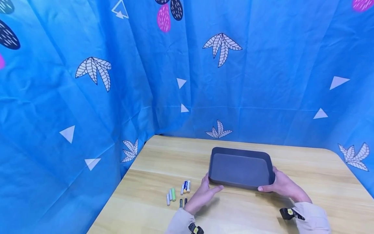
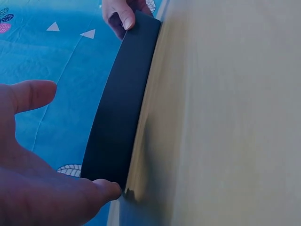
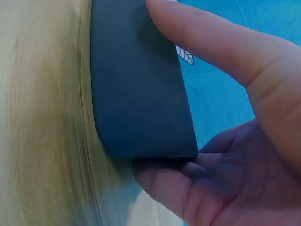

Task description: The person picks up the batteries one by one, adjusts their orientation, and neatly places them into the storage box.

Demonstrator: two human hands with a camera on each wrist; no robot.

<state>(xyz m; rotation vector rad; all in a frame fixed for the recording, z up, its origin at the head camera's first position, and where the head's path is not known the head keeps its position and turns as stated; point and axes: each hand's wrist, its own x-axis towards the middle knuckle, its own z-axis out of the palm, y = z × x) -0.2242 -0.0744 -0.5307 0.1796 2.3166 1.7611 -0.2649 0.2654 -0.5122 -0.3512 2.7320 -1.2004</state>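
Observation:
A dark grey rectangular tray [image 1: 241, 169] sits on the wooden table, its inside bare. At its left end is my left hand [image 1: 202, 195], fingers against the tray's corner and thumb spread away from the front wall. In the left wrist view, a fingertip of that hand [image 2: 51, 193] touches the lower corner of the tray [image 2: 120, 103]. My right hand [image 1: 283, 185] grips the right end. The right wrist view has its thumb over the long wall of the tray [image 3: 136, 94] and its fingers curled at the short end.
Left of my left hand lie several batteries: a group with a green battery [image 1: 173, 194], another with a blue battery [image 1: 185, 187], and dark batteries [image 1: 180, 203] partly hidden by the hand. A blue patterned curtain [image 1: 248, 81] hangs behind the table [image 1: 330, 182].

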